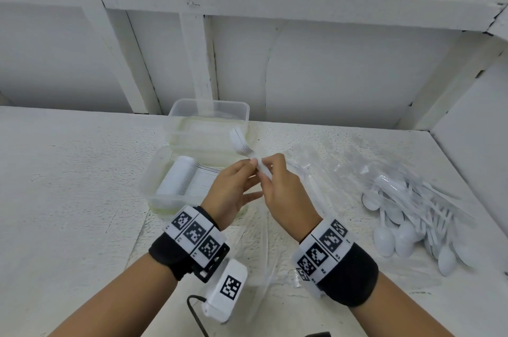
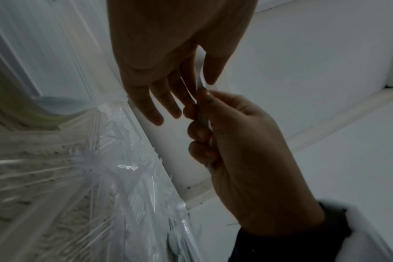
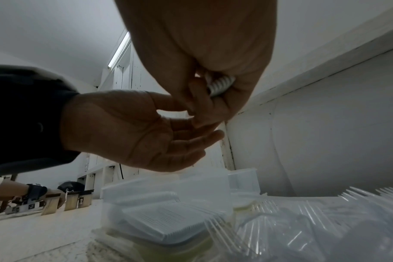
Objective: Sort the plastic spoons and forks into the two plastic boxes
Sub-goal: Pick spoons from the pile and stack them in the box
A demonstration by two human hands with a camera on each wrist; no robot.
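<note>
A nested stack of white plastic spoons (image 1: 242, 142) is held up over the table's middle, bowls pointing away from me. My right hand (image 1: 265, 169) grips the handles with its fingers curled round them; the handle ends (image 3: 220, 85) show in its fist. My left hand (image 1: 251, 164) pinches the same stack (image 2: 201, 83) between thumb and forefinger, its other fingers straight. Just left of the hands the near clear box (image 1: 149, 180) holds a long row of nested white cutlery (image 1: 181, 180). Behind it the far clear box (image 1: 236, 108) shows nothing inside.
A loose heap of white spoons (image 1: 404, 229) lies at the right on crumpled clear bags. Clear plastic forks in bags (image 1: 310, 163) lie behind my right hand, and another clear bag (image 1: 261, 243) lies between my wrists. White walls close the back and right.
</note>
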